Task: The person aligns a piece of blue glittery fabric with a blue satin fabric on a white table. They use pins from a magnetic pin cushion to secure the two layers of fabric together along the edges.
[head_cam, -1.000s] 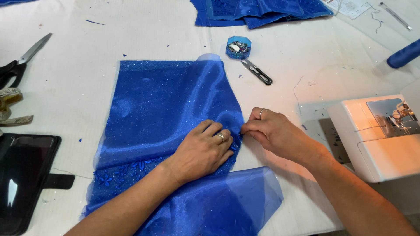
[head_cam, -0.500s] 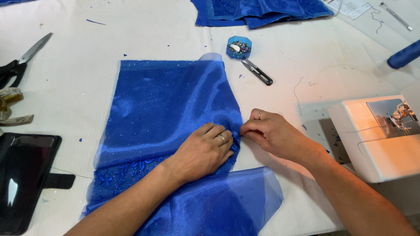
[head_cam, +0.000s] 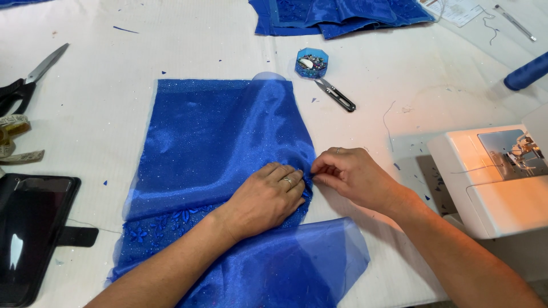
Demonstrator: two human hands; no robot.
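We press our left hand (head_cam: 268,197) flat on the blue fabric (head_cam: 217,148), which lies spread left of the white sewing machine (head_cam: 496,182). Our right hand (head_cam: 348,177), between fabric and machine, pinches the fabric's right edge.

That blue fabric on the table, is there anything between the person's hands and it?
Nothing visible. The left hand lies flat on the blue fabric, and the right hand pinches its right edge. The thread snips and the small blue dish lie apart, farther up the table.
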